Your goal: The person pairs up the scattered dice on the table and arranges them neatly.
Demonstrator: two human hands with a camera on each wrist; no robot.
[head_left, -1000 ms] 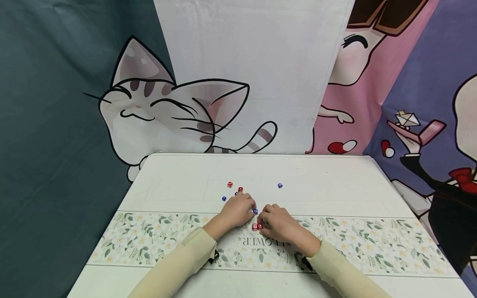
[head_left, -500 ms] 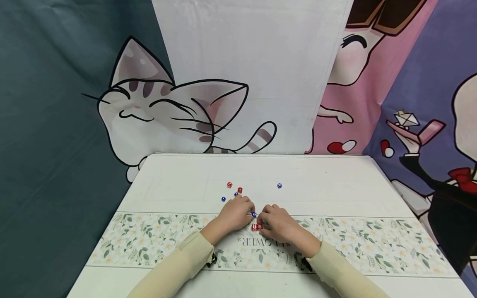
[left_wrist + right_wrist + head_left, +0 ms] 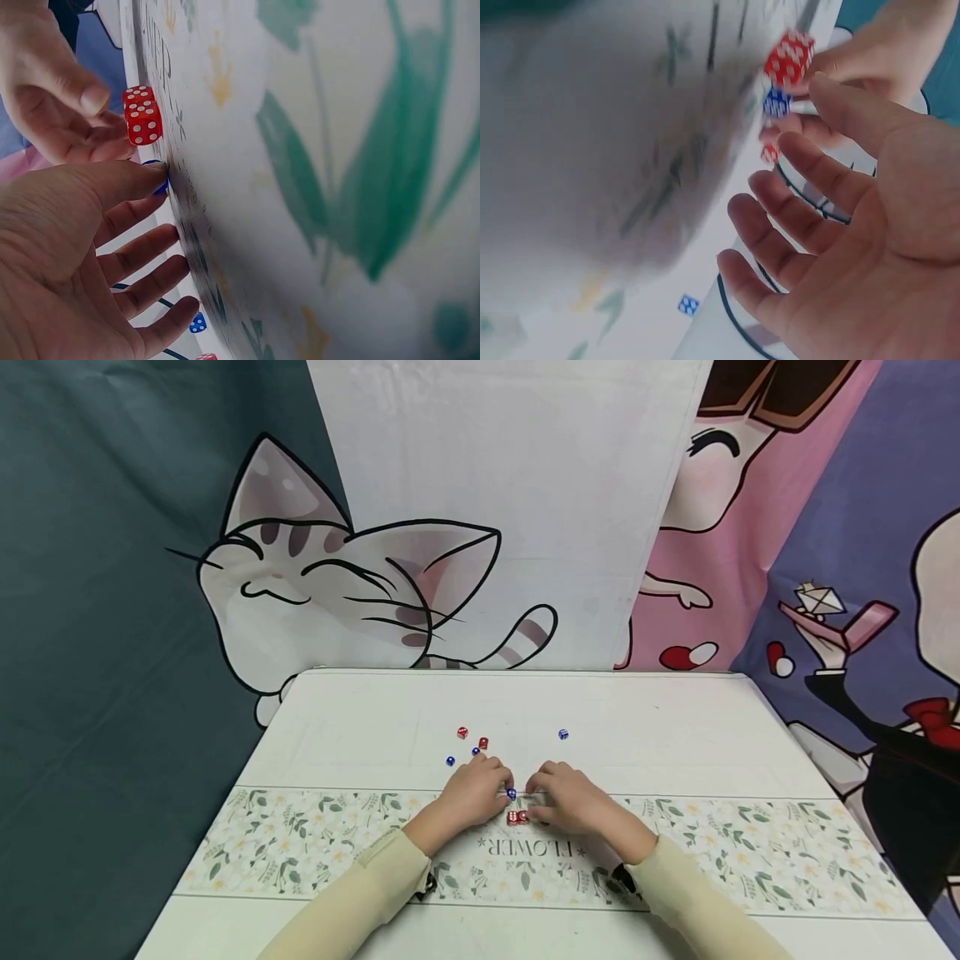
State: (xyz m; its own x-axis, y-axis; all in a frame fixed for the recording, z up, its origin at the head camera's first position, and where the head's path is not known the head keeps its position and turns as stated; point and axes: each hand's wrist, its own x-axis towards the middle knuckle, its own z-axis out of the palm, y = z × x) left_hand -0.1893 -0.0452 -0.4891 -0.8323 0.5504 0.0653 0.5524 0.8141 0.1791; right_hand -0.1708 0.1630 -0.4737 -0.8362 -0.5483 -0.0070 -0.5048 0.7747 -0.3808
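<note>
My left hand (image 3: 474, 789) pinches a blue die (image 3: 512, 794) between thumb and forefinger, low over the table mat. Just nearer to me, two red dice (image 3: 517, 817) sit side by side on the mat, touching or nearly so. To their right is my right hand (image 3: 572, 802), its fingers spread and relaxed with nothing between them. In the right wrist view its thumb (image 3: 847, 101) shows close to the red dice (image 3: 789, 58), seemingly apart from them. The left wrist view shows the blue die (image 3: 157, 178) mostly covered by the left thumb.
Beyond the left hand lie two red dice, one farther left (image 3: 462, 732) and one closer (image 3: 483, 743), with two blue dice, one nearer (image 3: 476, 751) and one leftmost (image 3: 451, 761). Another blue die (image 3: 563, 734) lies farther right. A printed cloth (image 3: 480, 610) hangs behind the table.
The left hand has drawn the blue die slightly toward me, up to the red dice. My right hand has let go of the red dice and moved a little right, its fingers opening.
</note>
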